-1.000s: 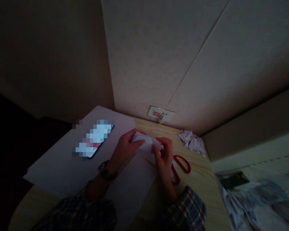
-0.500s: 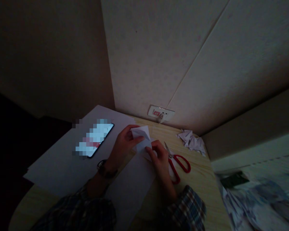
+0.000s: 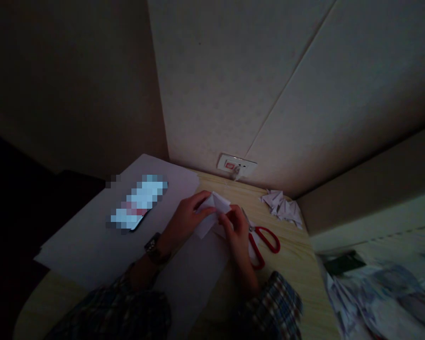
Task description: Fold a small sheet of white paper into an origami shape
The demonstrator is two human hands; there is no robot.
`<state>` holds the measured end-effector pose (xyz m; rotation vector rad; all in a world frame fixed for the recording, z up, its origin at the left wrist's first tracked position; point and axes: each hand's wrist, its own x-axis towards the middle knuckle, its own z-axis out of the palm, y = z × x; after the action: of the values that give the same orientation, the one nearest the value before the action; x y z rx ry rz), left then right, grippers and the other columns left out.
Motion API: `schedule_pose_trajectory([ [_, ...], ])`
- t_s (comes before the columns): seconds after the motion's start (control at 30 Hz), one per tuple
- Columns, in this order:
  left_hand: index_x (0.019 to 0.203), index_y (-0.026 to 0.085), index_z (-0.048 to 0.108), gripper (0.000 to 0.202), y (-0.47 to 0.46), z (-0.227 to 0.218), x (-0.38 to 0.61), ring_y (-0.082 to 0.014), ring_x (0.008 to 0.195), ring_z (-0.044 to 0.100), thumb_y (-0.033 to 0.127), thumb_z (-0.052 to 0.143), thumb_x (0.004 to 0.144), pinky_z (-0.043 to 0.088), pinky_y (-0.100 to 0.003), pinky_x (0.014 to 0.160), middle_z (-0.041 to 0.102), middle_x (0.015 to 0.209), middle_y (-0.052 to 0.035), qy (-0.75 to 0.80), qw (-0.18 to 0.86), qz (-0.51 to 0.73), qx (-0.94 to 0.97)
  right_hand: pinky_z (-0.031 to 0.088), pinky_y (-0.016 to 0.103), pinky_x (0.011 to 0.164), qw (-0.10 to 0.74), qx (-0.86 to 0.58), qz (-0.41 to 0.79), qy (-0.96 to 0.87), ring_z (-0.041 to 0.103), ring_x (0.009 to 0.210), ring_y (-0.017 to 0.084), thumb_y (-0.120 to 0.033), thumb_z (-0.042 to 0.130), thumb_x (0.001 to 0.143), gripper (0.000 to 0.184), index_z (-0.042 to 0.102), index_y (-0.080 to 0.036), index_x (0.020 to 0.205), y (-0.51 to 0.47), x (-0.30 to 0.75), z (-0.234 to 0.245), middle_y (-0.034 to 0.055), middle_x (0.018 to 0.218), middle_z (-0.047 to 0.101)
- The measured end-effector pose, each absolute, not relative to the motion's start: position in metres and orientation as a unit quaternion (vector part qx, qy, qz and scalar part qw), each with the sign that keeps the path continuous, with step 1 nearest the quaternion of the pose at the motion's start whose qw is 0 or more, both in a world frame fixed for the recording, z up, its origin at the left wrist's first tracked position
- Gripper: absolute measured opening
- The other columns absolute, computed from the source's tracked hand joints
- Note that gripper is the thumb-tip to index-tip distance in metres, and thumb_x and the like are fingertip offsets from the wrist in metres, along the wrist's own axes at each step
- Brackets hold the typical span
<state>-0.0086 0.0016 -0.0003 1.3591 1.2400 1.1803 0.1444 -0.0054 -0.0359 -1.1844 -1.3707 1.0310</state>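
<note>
A small white sheet of folded paper [image 3: 207, 225] is held between both hands above the table. My left hand [image 3: 187, 215] pinches it from the left, thumb across its face and fingers behind. From the right, my right hand [image 3: 236, 230] grips its lower right part with thumb and fingertips. Creases and a raised flap show near the top of the paper. Red-handled scissors [image 3: 267, 240] lie just right of my right hand, blades pointing away and partly hidden by it. Under my hands lies a larger white sheet [image 3: 198, 269].
A lit phone [image 3: 138, 205], its screen blurred out, rests on a stack of white paper [image 3: 81, 241] at the left. Several folded paper pieces [image 3: 281, 208] sit at the table's back right corner. A wall socket [image 3: 237, 165] with a plug is behind the table [image 3: 297, 274].
Both hands have turned the folded paper, so its top now leans to the right and its lower corner shows. My left hand has shifted slightly; the scissors and phone stay put.
</note>
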Motion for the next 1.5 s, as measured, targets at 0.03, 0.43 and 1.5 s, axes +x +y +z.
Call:
schedule_pose_trajectory([
  [0.03, 0.091, 0.018, 0.068, 0.019, 0.002, -0.001, -0.008, -0.0215, 0.087, 0.065, 0.028, 0.067, 0.075, 0.050, -0.028, 0.080, 0.071, 0.089, -0.0023, 0.503, 0.456, 0.475, 0.560, 0.042, 0.025, 0.061, 0.505, -0.497, 0.429, -0.560, 0.054, 0.064, 0.014, -0.038, 0.064, 0.080, 0.017, 0.057, -0.022, 0.079, -0.005, 0.144, -0.037, -0.0045, 0.067, 0.056],
  [0.43, 0.094, 0.017, 0.065, 0.034, 0.002, 0.001, -0.008, -0.0201, 0.078, 0.066, 0.026, 0.077, 0.063, 0.049, -0.025, 0.063, 0.070, 0.085, -0.0023, 0.528, 0.500, 0.517, 0.452, 0.042, 0.024, 0.058, 0.574, -0.504, 0.437, -0.475, 0.054, 0.056, 0.012, -0.039, 0.065, 0.080, 0.021, 0.054, -0.022, 0.078, -0.003, 0.147, -0.035, -0.0067, 0.059, 0.057],
  [1.5, 0.095, 0.014, 0.062, 0.044, 0.004, 0.003, -0.007, -0.0157, 0.069, 0.064, 0.029, 0.082, 0.058, 0.052, -0.027, 0.068, 0.070, 0.082, -0.0003, 0.496, 0.551, 0.578, 0.340, 0.048, 0.027, 0.060, 0.503, -0.486, 0.530, -0.480, 0.060, 0.063, 0.015, -0.040, 0.071, 0.073, 0.023, 0.061, -0.020, 0.080, -0.004, 0.142, -0.038, -0.0012, 0.069, 0.066],
])
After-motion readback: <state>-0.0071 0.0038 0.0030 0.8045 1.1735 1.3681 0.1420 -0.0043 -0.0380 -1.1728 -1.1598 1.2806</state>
